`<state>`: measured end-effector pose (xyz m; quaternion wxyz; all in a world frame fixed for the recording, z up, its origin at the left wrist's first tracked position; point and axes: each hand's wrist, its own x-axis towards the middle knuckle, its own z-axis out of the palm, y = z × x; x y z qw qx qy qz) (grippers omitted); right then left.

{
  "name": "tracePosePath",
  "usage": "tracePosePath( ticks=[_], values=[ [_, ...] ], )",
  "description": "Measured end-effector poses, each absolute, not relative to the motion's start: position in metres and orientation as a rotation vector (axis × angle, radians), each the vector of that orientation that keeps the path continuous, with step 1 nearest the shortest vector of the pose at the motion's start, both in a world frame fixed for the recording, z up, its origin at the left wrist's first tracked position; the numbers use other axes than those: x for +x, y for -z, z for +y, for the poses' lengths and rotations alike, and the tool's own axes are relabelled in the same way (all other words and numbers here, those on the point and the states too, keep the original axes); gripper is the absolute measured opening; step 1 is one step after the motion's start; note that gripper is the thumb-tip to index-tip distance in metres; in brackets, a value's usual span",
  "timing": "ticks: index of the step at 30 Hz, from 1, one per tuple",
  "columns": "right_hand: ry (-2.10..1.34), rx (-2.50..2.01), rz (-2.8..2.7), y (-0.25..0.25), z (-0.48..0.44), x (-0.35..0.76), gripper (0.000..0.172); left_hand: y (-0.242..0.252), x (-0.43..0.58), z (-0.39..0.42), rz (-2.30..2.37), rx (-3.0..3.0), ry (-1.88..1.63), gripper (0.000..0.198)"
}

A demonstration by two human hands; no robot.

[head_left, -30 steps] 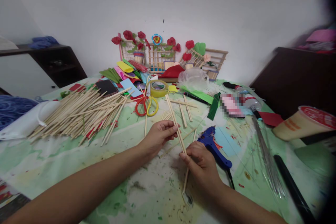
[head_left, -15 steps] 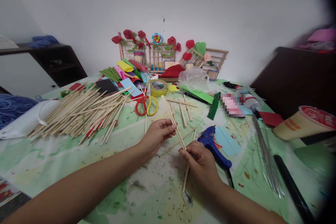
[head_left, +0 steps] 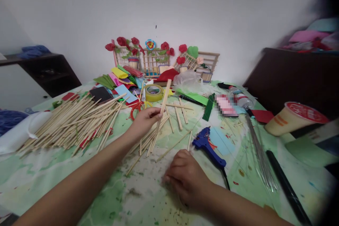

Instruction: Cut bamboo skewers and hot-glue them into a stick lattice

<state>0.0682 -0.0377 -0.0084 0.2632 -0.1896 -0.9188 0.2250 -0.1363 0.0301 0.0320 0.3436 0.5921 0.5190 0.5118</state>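
Note:
My left hand (head_left: 144,123) pinches a couple of thin wooden sticks (head_left: 163,103) and holds them tilted up over the middle of the table. Under it lies a small loose bundle of sticks (head_left: 149,140) on the green-and-white tablecloth (head_left: 148,197). My right hand (head_left: 185,178) rests low on the cloth nearer to me with its fingers curled under; what they hold, if anything, is hidden. A blue glue gun (head_left: 209,147) lies just right of that hand.
A big pile of long sticks (head_left: 71,123) lies at left beside a white bag (head_left: 18,134). Red-and-yellow scissors (head_left: 136,107), a tape roll (head_left: 153,93), coloured foam sheets (head_left: 119,76) and flower trellises (head_left: 156,58) sit behind. Wires (head_left: 258,144), a black rod (head_left: 287,189) and a sealed cup (head_left: 293,118) lie at right.
My right hand let go of the sticks and dropped to the cloth nearer me. My left hand lifted the sticks upward and leftward. The view shifted a little to the right.

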Motion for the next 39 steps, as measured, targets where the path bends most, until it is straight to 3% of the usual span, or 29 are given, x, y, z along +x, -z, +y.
tracePosePath(
  ticks=[6,13,21,28,39],
  values=[
    [-0.584,-0.498,-2.535,0.012,-0.038,0.069,0.017,-0.045,-0.116,0.096,1.555,2.217,-0.644,0.020],
    [-0.491,-0.462,-2.574,0.015,-0.037,0.070,0.018,-0.034,-0.100,0.156,1.541,2.263,-0.357,0.011],
    [-0.486,-0.454,-2.572,0.015,-0.038,0.070,0.019,-0.036,-0.097,0.149,1.702,2.346,-0.424,0.015],
    [-0.491,-0.452,-2.583,0.013,-0.037,0.071,0.020,-0.053,-0.136,0.089,1.849,2.434,-0.588,0.026],
    [-0.588,-0.493,-2.572,0.010,-0.039,0.070,0.017,-0.020,-0.160,0.005,1.918,2.199,-0.380,0.027]
  ],
)
